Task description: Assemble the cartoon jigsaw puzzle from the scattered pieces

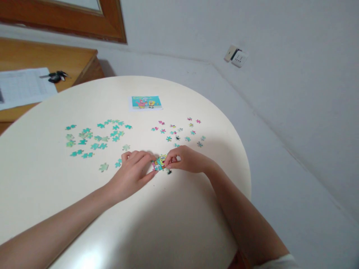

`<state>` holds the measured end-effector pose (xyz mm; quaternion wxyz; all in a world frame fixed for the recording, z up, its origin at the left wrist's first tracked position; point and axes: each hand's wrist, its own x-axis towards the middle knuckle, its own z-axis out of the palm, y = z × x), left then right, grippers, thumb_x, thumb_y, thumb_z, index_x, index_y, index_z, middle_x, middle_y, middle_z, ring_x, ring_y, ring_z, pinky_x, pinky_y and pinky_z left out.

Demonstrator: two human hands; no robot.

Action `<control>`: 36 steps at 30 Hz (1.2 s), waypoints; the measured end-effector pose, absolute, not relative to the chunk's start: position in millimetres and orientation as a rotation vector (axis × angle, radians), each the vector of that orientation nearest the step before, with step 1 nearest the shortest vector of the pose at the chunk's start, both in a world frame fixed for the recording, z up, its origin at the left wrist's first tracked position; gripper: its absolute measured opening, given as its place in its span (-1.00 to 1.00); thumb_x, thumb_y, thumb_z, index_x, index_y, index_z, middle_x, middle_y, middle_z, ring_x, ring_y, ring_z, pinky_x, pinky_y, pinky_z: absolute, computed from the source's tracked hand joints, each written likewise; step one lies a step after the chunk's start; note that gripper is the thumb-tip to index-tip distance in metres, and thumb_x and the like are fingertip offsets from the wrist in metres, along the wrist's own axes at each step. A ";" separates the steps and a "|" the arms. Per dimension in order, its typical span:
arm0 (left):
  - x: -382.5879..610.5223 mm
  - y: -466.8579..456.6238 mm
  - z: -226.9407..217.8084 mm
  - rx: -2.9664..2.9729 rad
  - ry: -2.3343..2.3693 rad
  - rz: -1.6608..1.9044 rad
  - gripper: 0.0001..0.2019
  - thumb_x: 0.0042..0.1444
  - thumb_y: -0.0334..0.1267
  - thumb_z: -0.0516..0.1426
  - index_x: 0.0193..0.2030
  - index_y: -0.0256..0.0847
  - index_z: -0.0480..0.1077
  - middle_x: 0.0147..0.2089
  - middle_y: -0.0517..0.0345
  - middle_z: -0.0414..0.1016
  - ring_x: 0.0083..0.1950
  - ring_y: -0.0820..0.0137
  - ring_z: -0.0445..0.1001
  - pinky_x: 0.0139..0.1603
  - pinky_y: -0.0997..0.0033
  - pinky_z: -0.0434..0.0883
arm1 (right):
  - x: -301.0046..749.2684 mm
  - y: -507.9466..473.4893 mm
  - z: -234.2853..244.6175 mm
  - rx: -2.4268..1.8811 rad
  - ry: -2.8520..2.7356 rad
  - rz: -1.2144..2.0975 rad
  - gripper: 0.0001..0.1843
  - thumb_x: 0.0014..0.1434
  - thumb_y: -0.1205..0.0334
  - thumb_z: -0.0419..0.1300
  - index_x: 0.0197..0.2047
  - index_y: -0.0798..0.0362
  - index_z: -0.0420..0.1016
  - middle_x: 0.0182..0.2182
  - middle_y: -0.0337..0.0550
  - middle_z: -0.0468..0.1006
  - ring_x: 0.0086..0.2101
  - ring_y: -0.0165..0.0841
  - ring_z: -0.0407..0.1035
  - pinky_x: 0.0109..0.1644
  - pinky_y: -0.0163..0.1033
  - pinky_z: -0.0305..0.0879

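A small joined section of jigsaw puzzle [159, 163], with a yellow cartoon face on a teal ground, lies on the round white table [168, 224]. My left hand [135, 168] grips its left side, thumb at the near edge and fingertips at the far edge. At its right side my right hand [187, 158] is closed in a pinch on a puzzle piece, mostly hidden by the fingers. One loose dark-marked piece [169, 172] lies just below my right fingertips. Close to my left hand are a teal piece [118, 163] and a pale green piece [103, 167].
Several teal and green pieces [95, 138] spread over the table's left. Pink and mixed pieces [174, 132] lie beyond my right hand. A picture card [147, 102] rests farther back. Papers [26, 87] and keys [57, 76] are on a wooden cabinet [70, 56] at left.
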<state>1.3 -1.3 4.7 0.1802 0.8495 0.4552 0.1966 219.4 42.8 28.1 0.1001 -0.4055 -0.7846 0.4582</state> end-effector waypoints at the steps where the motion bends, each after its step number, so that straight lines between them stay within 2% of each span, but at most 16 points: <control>1: 1.3 -1.4 4.7 2.399 1.285 0.552 -0.79 0.22 -0.11 0.01 -0.07 -0.08 0.33 -0.06 0.09 0.49 -0.04 0.20 0.35 -0.02 0.16 0.12 | 219.0 42.6 27.7 -1.198 -2.329 1.334 -0.89 0.03 0.37 0.21 -0.39 0.13 0.58 -0.56 -0.25 0.48 -0.50 -0.50 0.25 -0.39 -0.37 0.14; 11: 1.2 -2.5 3.6 2.419 1.274 0.563 -0.80 0.24 -0.14 0.01 -0.06 -0.09 0.31 -0.06 0.10 0.48 -0.03 0.22 0.36 -0.01 0.16 0.09 | 217.1 42.2 26.2 -1.194 -2.355 1.285 -0.93 0.04 0.38 0.21 -0.42 0.13 0.54 -0.56 -0.26 0.43 -0.50 -0.49 0.25 -0.39 -0.37 0.14; 19: 0.0 -1.7 0.8 2.438 1.275 0.572 -0.79 0.23 -0.13 0.03 -0.04 -0.09 0.32 -0.03 0.09 0.49 -0.01 0.21 0.35 -0.02 0.17 0.10 | 221.6 45.9 28.2 -1.206 -2.304 1.389 -0.90 0.08 0.31 0.19 -0.39 0.16 0.49 -0.61 -0.34 0.28 -0.54 -0.53 0.14 -0.44 -0.38 0.05; 24: 0.3 -1.8 -0.6 2.447 1.268 0.584 -0.79 0.23 -0.15 0.04 -0.03 -0.10 0.31 -0.05 0.10 0.48 -0.02 0.23 0.36 -0.02 0.18 0.09 | 222.2 45.7 26.2 -1.197 -2.300 1.402 -0.90 0.08 0.29 0.18 -0.38 0.15 0.48 -0.59 -0.33 0.31 -0.52 -0.52 0.17 -0.43 -0.38 0.07; 36: -0.3 -1.4 -0.7 2.447 1.272 0.581 -0.81 0.23 -0.16 0.04 -0.04 -0.10 0.31 -0.04 0.11 0.48 -0.02 0.23 0.36 -0.02 0.18 0.08 | 218.3 41.9 30.7 -1.217 -2.323 1.345 -0.94 0.01 0.43 0.16 -0.44 0.14 0.44 -0.59 -0.34 0.31 -0.53 -0.54 0.17 -0.43 -0.40 0.09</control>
